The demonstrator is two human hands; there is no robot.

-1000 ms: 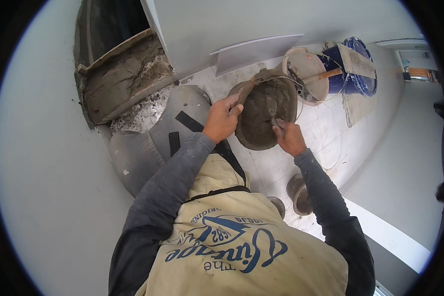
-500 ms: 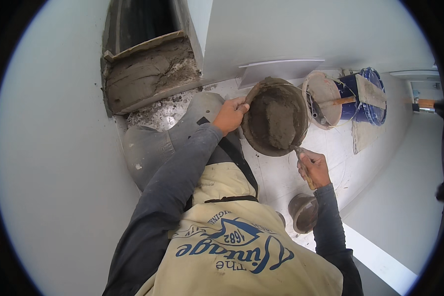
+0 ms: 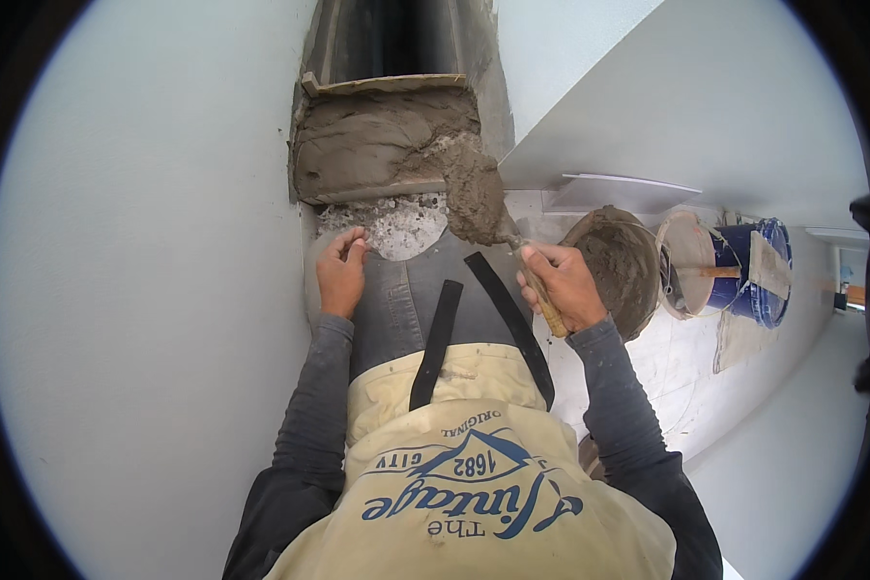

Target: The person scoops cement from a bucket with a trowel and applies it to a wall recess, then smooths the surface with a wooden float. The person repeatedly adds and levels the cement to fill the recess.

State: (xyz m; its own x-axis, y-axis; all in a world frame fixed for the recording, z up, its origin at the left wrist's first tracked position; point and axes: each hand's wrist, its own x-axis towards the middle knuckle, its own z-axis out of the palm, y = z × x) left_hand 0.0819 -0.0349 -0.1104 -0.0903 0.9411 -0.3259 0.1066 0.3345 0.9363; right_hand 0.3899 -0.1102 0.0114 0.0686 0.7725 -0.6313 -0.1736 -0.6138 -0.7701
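Note:
My right hand [image 3: 563, 287] grips the wooden handle of a trowel [image 3: 551, 311]. A heaped lump of wet grey mortar [image 3: 476, 198] covers its blade, which is hidden underneath. That load hangs at the right front edge of a mortar-covered ledge [image 3: 377, 145] below a dark opening. My left hand [image 3: 341, 275] is above my left thigh, near the wall, with fingers curled toward the thumb and nothing visible in them. To the right, a mortar bucket [image 3: 614, 266] stands partly behind my right hand.
A pale round bucket [image 3: 686, 266] and a blue bucket [image 3: 752, 271] stand farther right, with a board [image 3: 768, 266] on the blue one. A wooden strip [image 3: 387, 84] edges the ledge's back. Crumbs of mortar [image 3: 387, 217] litter the floor before it. White walls rise on both sides.
The mortar-loaded trowel has come out of the bucket and moved left and forward to the ledge in my right hand. My left hand has let go of the bucket rim and moved left.

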